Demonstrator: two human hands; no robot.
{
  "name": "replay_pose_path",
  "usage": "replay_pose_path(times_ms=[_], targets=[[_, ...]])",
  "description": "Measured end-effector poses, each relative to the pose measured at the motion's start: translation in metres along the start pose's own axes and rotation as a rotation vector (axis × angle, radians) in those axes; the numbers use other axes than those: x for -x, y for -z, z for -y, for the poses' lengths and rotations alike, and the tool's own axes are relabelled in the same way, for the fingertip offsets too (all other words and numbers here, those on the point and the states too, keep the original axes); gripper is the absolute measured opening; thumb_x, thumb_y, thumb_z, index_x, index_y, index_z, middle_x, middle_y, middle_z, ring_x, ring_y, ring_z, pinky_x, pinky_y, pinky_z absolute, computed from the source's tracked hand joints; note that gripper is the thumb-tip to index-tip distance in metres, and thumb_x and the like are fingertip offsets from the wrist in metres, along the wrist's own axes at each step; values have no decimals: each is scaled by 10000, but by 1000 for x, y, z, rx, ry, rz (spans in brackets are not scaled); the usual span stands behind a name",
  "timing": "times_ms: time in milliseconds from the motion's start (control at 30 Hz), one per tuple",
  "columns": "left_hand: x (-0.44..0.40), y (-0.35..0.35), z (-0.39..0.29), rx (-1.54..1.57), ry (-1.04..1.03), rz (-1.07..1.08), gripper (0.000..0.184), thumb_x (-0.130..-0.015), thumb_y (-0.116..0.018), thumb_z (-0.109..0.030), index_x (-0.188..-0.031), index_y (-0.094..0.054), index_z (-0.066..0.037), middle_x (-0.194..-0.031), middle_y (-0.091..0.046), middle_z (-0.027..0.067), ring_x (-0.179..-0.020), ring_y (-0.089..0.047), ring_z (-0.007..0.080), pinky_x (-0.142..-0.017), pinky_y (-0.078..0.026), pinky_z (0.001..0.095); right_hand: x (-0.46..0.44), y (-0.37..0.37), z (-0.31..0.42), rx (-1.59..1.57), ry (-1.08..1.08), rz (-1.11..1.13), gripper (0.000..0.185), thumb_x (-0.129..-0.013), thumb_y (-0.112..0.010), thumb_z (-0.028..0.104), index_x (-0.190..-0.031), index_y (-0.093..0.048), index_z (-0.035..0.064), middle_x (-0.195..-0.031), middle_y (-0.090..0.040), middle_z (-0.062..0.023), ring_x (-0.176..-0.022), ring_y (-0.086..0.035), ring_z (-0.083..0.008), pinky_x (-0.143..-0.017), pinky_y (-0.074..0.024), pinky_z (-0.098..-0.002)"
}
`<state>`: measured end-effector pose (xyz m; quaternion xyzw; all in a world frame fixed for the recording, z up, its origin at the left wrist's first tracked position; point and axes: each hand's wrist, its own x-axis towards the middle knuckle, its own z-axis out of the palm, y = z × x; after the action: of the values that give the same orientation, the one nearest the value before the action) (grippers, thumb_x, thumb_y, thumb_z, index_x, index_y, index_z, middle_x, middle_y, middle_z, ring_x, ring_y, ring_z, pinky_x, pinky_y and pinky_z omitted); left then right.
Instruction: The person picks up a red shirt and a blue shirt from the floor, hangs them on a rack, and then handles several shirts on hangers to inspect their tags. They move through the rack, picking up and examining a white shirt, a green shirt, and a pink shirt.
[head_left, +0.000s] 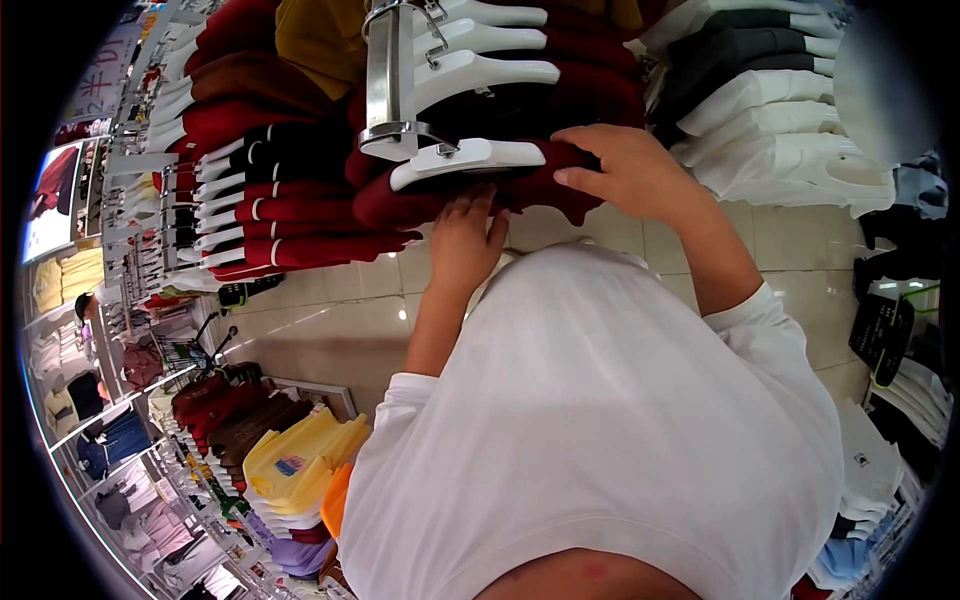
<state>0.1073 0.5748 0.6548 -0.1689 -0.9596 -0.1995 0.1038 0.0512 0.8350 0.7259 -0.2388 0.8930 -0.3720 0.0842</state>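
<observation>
A dark red top hangs on a white hanger at the front end of the metal rack rail. My left hand is at the lower front of this top, just under the hanger, its fingers bent against the fabric and the tips partly lost in it. At the right shoulder of the same top is my right hand, with thumb and fingers either side of the cloth. Behind it on the rail are more white hangers carrying dark red garments.
Dark red and black clothes hang close on the left; white shirts hang on the right. A yellow shirt is on a rack at lower left. Tiled floor shows between the racks. Lit wall shelves stand at far left.
</observation>
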Motion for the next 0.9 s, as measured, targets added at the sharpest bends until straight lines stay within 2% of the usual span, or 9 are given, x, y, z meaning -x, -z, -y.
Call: replay_pose_path(times_ms=[533,833,900], targets=[[0,-13,-4,-63,17,13,380,-839,-659,-240,-1157,-632,-32,-1090,-645,171,-906,-643,353,-789,-524,436,12,1,-17,-86,-60,-5,525,-847,-672,340,-1256,-576,25,-1181,-636,-167,-1056,-603,-333,-901,-473,-373],[4,-14,-3,-63,109,29,256,-854,-615,-162,-1098,-662,-98,-1058,-646,147,-876,-631,361,-749,-522,443,20,8,-18,-197,-132,41,566,-817,-703,357,-1277,-574,54,-1188,-632,-172,-1058,-606,-325,-907,-475,-372],[6,-14,-5,-76,139,37,246,-853,-612,-157,-1086,-662,-93,-1053,-646,150,-875,-630,363,-748,-521,446,22,3,-24,-216,-96,-20,549,-813,-704,365,-1237,-589,35,-1125,-649,-181,-992,-626,-326,-856,-491,-379]])
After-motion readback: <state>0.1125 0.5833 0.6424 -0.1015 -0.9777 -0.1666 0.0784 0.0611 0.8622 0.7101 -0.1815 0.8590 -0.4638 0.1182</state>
